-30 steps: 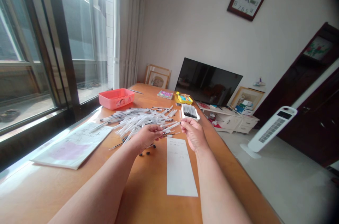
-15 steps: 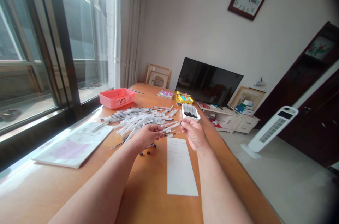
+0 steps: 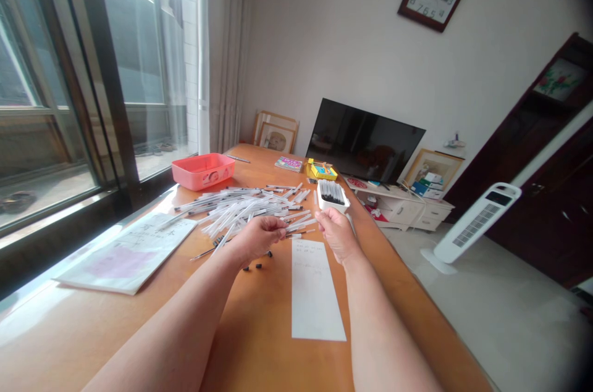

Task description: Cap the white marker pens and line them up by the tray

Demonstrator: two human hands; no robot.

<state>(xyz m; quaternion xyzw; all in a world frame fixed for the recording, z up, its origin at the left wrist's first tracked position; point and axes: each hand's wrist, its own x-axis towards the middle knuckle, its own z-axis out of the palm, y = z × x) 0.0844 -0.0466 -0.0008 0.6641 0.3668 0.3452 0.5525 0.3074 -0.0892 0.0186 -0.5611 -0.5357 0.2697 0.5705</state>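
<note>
Left hand point(image 3: 258, 239) and right hand point(image 3: 338, 234) firmly grip opposite ends of a clear pen barrel point(image 3: 301, 223); it stays best held level, above the surface point(image 3: 259, 318), clear of the pen pile point(image 3: 236, 210)

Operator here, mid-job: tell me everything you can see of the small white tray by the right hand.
The small white tray is a shallow rectangular container with a raised rim, plastic by its look. It sits angled on the far part of the orange-brown table, near the table's right edge. Dark-tipped pens lie packed side by side inside it, filling most of it. The right hand is just in front of its near corner; whether they touch cannot be told from this view.
</note>
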